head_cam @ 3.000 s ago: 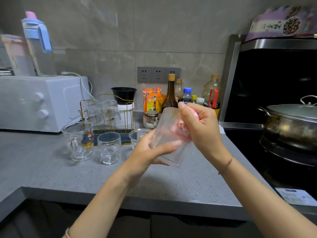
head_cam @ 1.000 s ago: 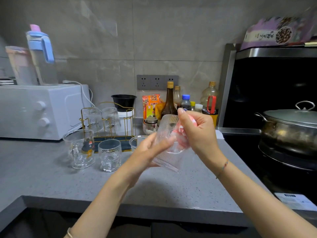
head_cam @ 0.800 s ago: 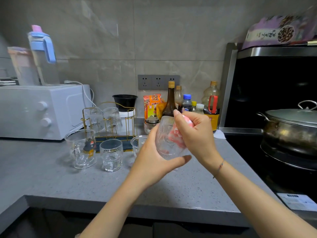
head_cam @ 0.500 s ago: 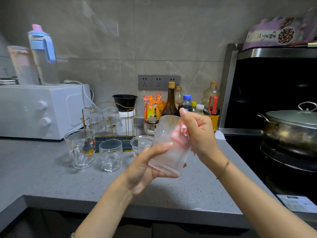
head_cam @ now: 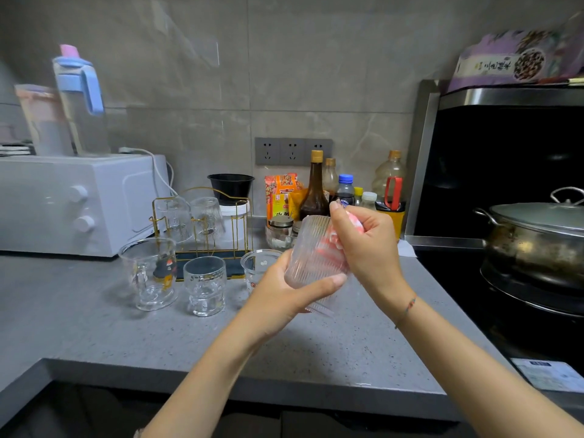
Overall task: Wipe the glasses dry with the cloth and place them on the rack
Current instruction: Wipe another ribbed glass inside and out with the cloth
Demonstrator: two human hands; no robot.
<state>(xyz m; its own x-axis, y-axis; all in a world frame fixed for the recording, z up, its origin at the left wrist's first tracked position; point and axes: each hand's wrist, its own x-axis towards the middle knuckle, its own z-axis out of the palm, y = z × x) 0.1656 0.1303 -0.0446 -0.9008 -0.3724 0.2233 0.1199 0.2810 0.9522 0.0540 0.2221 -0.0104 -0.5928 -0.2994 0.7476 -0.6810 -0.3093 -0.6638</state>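
Above the front part of the grey countertop [head_cam: 94, 327], the left hand [head_cam: 284, 292] wraps thumb and fingers round the lower wall of a ribbed glass [head_cam: 311, 257], which is held tilted in the air with its mouth turned up toward the right hand [head_cam: 366, 245]. That hand's fingers are curled round a bunched pink cloth [head_cam: 328, 245] and push it into the glass's mouth. The glass is likely light enough for one hand, but it is stiff and brittle, and probably slick where damp. The ribs should give the fingers some purchase, so the safer hold is round the body near the base, not the thin rim. The cloth is soft and packs to fit the inside. Farther back, three more glasses stand on the counter, presumably waiting to be dried: a handled mug [head_cam: 148, 273], a short tumbler [head_cam: 205, 286] and a small cup [head_cam: 259, 263] partly hidden by the left hand. Just behind them the gold wire rack [head_cam: 234, 222] holds two upturned glasses [head_cam: 207, 214]. Its free pegs are on the right, where the glass would need lowering gently, mouth down, so it does not knock against the metal.
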